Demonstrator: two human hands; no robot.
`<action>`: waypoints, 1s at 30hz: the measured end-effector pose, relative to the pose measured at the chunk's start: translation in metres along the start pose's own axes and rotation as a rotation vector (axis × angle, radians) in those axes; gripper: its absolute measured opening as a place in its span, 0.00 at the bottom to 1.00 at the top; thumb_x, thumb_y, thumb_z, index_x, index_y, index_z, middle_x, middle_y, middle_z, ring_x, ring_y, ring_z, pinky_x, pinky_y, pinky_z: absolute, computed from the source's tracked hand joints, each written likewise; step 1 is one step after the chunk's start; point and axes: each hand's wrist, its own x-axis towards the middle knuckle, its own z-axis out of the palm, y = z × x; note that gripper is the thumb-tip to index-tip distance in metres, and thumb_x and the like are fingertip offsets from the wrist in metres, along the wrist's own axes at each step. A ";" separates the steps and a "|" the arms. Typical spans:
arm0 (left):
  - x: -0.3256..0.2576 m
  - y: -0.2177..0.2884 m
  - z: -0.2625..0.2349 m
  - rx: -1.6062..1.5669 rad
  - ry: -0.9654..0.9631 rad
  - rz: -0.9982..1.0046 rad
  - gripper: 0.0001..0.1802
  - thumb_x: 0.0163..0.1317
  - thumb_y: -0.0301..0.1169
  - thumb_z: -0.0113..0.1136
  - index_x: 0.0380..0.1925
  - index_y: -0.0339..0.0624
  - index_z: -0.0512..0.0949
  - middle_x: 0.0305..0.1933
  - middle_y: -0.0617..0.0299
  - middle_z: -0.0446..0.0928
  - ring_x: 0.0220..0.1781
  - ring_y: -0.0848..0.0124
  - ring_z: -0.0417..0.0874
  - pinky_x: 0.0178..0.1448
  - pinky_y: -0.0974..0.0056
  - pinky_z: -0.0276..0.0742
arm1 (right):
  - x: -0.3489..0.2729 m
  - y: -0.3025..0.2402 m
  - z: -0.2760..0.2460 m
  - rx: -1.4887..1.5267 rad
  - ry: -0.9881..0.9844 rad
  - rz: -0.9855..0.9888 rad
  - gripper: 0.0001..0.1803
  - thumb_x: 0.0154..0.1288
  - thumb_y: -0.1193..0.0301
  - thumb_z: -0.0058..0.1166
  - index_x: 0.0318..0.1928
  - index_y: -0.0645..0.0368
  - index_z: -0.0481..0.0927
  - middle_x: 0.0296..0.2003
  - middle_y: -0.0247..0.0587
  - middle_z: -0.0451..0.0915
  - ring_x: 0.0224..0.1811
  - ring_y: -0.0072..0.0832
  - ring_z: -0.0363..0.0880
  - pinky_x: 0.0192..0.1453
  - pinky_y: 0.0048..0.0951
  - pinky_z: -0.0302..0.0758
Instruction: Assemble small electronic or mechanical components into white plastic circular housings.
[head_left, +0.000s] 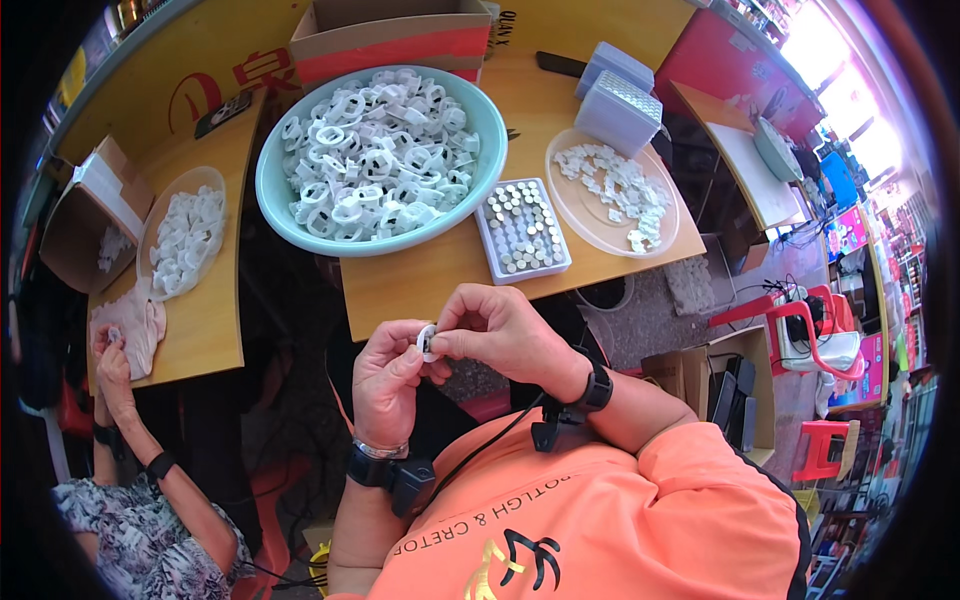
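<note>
A small white plastic ring part (427, 345) with a dark spot in its middle is held up in front of my chest, past the table's near edge. My left hand (385, 385) pinches it between thumb and fingers. From the other side my right hand (505, 332) closes on it, thumb and forefinger pressed to its dark middle; anything small between those fingertips is hidden. Beyond my hands stands a white tray (524, 270) with round silvery button cells in its slots. A pale green basin (267, 208) behind it is heaped with similar white ring parts (380, 150).
Right of the tray lies a round plastic lid (580, 235) with small white pieces, beside a clear box (620, 115). A cardboard box (390, 35) stands behind the basin. At left a co-worker's hands (112, 360) work over a cloth near another lid of parts (185, 235).
</note>
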 end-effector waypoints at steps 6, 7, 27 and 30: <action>0.002 -0.003 -0.001 -0.036 -0.012 0.017 0.13 0.66 0.29 0.53 0.47 0.34 0.73 0.36 0.55 0.80 0.31 0.68 0.82 0.37 0.67 0.79 | -0.002 0.000 0.003 -0.159 0.089 -0.076 0.06 0.59 0.77 0.61 0.32 0.66 0.77 0.27 0.38 0.81 0.29 0.23 0.81 0.34 0.25 0.77; 0.002 -0.003 0.001 -0.026 -0.021 0.018 0.13 0.66 0.29 0.53 0.47 0.34 0.73 0.36 0.55 0.80 0.31 0.68 0.82 0.37 0.67 0.79 | -0.004 -0.003 0.006 -0.154 0.093 -0.088 0.06 0.59 0.77 0.61 0.32 0.66 0.77 0.27 0.38 0.81 0.29 0.23 0.81 0.34 0.25 0.77; 0.003 0.000 -0.003 -0.177 0.121 0.034 0.10 0.66 0.27 0.52 0.46 0.35 0.71 0.35 0.56 0.78 0.32 0.71 0.79 0.38 0.67 0.77 | 0.007 0.000 0.019 -0.961 0.226 -0.694 0.06 0.53 0.77 0.61 0.31 0.60 0.77 0.34 0.39 0.79 0.32 0.34 0.81 0.34 0.30 0.78; 0.004 0.002 0.001 -0.190 0.128 0.011 0.10 0.66 0.27 0.52 0.46 0.35 0.71 0.35 0.57 0.78 0.32 0.71 0.79 0.38 0.67 0.77 | 0.008 -0.001 0.018 -0.971 0.230 -0.706 0.06 0.52 0.77 0.62 0.31 0.60 0.77 0.34 0.39 0.79 0.32 0.34 0.81 0.34 0.30 0.78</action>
